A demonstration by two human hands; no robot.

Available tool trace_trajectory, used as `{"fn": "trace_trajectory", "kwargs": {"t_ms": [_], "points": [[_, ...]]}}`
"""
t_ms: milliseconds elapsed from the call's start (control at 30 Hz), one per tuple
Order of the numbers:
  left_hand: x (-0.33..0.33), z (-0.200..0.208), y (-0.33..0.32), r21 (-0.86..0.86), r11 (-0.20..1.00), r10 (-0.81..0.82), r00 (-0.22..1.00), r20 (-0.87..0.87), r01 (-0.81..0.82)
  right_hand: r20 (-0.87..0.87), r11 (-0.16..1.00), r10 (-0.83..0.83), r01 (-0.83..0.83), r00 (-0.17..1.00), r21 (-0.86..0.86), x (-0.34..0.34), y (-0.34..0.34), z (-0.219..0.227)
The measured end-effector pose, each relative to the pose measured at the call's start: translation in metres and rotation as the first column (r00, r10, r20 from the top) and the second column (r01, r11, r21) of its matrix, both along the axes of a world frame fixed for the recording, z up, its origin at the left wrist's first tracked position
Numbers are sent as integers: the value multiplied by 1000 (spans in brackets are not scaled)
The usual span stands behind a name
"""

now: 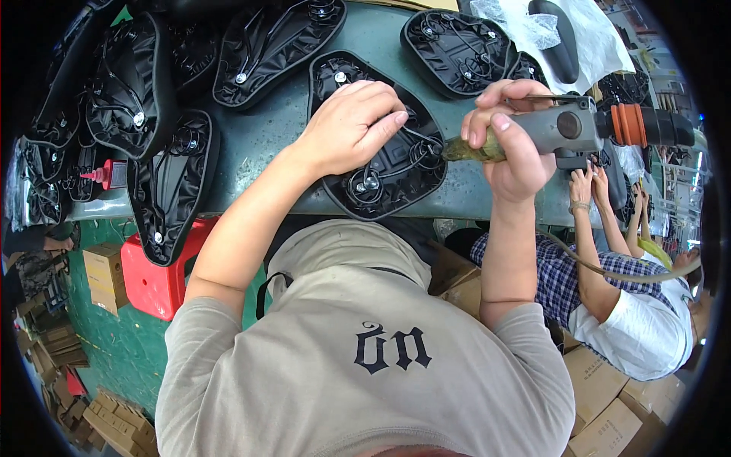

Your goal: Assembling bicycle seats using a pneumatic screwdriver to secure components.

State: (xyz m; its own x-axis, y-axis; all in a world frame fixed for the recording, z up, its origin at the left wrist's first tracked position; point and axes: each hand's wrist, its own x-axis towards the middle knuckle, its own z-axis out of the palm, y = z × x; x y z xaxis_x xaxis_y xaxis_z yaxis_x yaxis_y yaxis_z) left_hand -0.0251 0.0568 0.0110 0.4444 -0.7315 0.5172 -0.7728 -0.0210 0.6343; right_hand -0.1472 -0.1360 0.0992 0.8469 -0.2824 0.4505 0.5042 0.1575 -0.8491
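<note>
An upturned black bicycle saddle [396,164] lies before me on the workbench, its wire rails, coil springs and pleated cover edge facing up. My left hand [352,126] is closed over the saddle's middle, thumb toward the right; the fingertips are partly hidden. In my right hand [514,148] is a grey power driver [560,128] with an orange band and a hose. Its tape-wrapped nose points left, close to the spring at the saddle's right edge. From this angle I cannot tell whether the tip touches.
More upturned saddles [263,53] crowd the green-topped workbench [251,156], left and far side. A red glue bottle [114,174] is among them. Plastic wrapping [594,34] covers the far right. Beside me are a red stool [152,278], cartons [605,381] and a co-worker [632,327].
</note>
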Motion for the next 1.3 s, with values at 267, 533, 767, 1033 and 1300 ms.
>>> {"fn": "trace_trajectory", "kwargs": {"t_ms": [267,533,767,1033,1300], "points": [[-38,0,-14,4,893,446,884,139,-451,174,988,101,-79,980,-130,-51,-22,58],[-32,-4,1,42,886,462,887,1,-462,138,992,34,-16,990,-126,-49,4,44],[-36,-7,1,-34,884,468,884,21,-467,95,995,68,-60,993,-83,-23,7,14],[-32,-9,4,-76,888,452,892,-35,-453,30,995,35,-32,999,-94,-7,14,-3],[-32,-9,5,-58,895,442,896,-28,-443,76,963,113,-91,991,-253,-8,16,-8]]}}
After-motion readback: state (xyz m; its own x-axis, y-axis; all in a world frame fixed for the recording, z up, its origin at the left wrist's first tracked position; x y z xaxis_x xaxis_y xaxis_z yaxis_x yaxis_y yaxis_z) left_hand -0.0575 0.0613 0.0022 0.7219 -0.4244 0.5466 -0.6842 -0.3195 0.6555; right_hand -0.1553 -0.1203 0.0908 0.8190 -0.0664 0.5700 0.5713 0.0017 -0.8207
